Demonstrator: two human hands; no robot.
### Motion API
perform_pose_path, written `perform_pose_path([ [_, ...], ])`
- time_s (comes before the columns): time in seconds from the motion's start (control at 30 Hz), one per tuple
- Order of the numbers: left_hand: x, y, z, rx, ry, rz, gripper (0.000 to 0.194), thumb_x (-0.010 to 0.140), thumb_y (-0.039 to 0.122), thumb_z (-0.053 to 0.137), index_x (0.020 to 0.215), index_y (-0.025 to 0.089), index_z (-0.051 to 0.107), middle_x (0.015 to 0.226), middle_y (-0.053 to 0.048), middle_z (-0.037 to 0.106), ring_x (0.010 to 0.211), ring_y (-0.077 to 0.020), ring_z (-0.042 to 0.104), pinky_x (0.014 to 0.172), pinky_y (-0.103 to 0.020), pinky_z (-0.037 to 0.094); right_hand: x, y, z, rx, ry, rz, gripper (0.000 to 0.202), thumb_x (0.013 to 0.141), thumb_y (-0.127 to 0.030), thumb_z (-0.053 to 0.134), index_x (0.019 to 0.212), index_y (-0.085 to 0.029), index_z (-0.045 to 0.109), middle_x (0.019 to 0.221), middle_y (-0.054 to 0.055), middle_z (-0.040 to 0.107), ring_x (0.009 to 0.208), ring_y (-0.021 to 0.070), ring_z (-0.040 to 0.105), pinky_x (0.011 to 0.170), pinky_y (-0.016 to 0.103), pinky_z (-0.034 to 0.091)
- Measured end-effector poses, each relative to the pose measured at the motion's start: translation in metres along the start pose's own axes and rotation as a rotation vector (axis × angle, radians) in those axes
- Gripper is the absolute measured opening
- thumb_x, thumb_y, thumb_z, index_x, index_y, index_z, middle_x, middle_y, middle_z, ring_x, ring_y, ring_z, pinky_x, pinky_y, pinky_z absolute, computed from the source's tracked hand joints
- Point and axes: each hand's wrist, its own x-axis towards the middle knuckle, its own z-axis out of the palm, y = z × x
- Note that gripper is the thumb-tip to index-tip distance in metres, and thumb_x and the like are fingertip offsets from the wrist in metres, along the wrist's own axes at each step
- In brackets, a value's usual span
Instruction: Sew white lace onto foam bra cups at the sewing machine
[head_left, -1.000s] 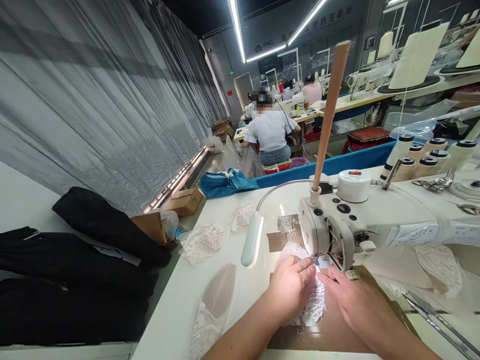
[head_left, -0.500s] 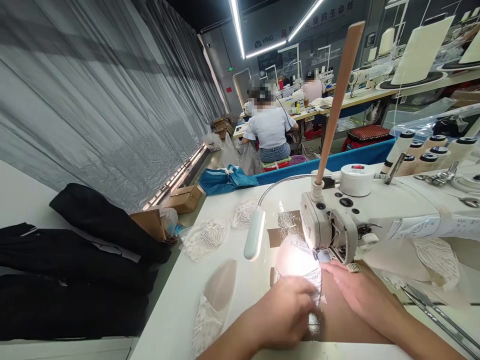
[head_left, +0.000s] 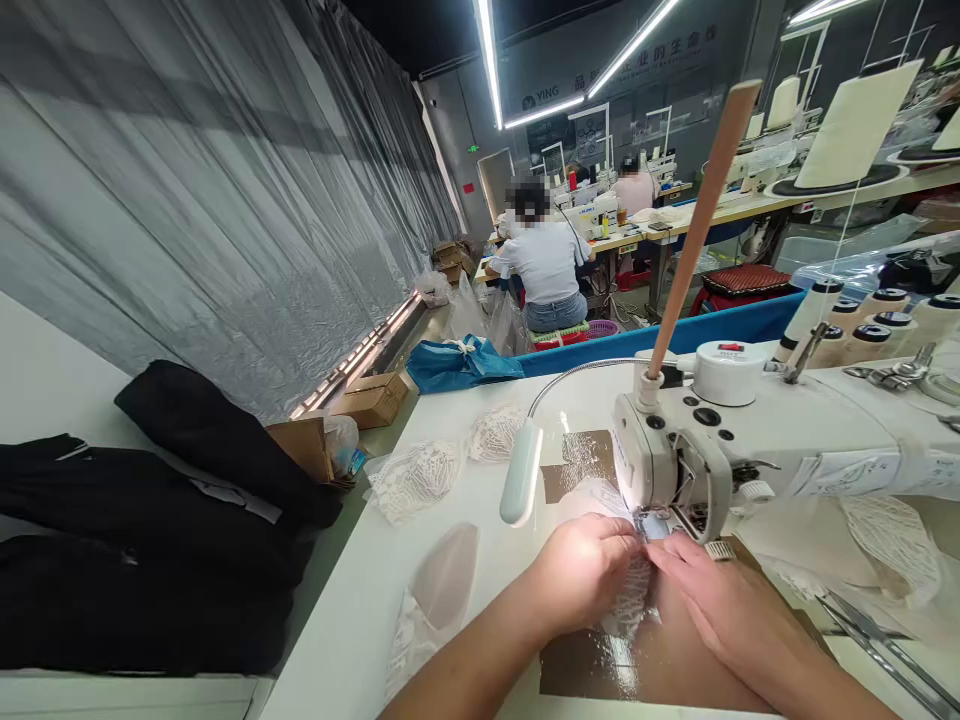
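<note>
Left fingers (head_left: 616, 538) pinched on lace piece (head_left: 637, 588), right fingers (head_left: 671, 555) extended at its edge, tabletop (head_left: 352, 620) edge well leftward

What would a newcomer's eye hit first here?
Probably the wooden rod slanting up from the white sewing machine, right of center. Next, lower down, the left hand and right hand close together beside that machine, white lace fabric partly under the left. The big gray curtain across the upper left likely follows.
</note>
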Motion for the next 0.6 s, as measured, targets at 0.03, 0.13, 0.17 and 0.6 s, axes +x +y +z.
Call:
perform_pose_path([
  [0.03,0.002,-0.009,0.010,0.033,0.028,0.015,0.028,0.093,0.020,0.045,0.106,0.013,0.068,0.106,-0.011,0.070,0.089,-0.0212,0.065,0.081,-0.033,0.053,0.001,0.000,0.002,-0.015,0.006,-0.006,0.052,0.083,-0.006,0.030,0.120,-0.018,0.066,0.099,0.011,0.072,0.073,0.0237,0.071,0.059,0.036,0.056],
  [0.13,0.002,-0.028,0.029,0.078,0.066,0.050,0.029,0.093,0.022,0.048,0.114,0.013,0.066,0.115,-0.010,0.069,0.091,-0.0225,0.063,0.082,-0.036,0.053,0.001,-0.001,0.006,-0.041,0.025,-0.020,0.056,0.082,-0.004,0.029,0.121,-0.016,0.066,0.100,0.012,0.073,0.064,0.0225,0.070,0.053,0.036,0.055],
  [0.17,0.001,-0.031,0.031,0.086,0.072,0.061,0.029,0.093,0.022,0.049,0.116,0.013,0.065,0.115,-0.009,0.069,0.091,-0.0221,0.062,0.082,-0.035,0.053,0.001,0.000,0.007,-0.043,0.032,-0.029,0.057,0.081,-0.003,0.029,0.122,-0.015,0.066,0.102,0.012,0.073,0.063,0.0215,0.069,0.053,0.035,0.054],
  [0.6,0.003,-0.029,0.026,0.184,0.051,-0.009,0.034,0.086,0.019,0.053,0.117,0.014,0.064,0.112,-0.010,0.068,0.086,-0.0240,0.056,0.075,-0.036,0.048,-0.006,0.007,0.024,-0.204,0.140,-0.080,0.059,0.080,0.000,0.031,0.125,-0.020,0.065,0.105,0.007,0.074,0.062,0.0152,0.070,0.046,0.024,0.051],
])
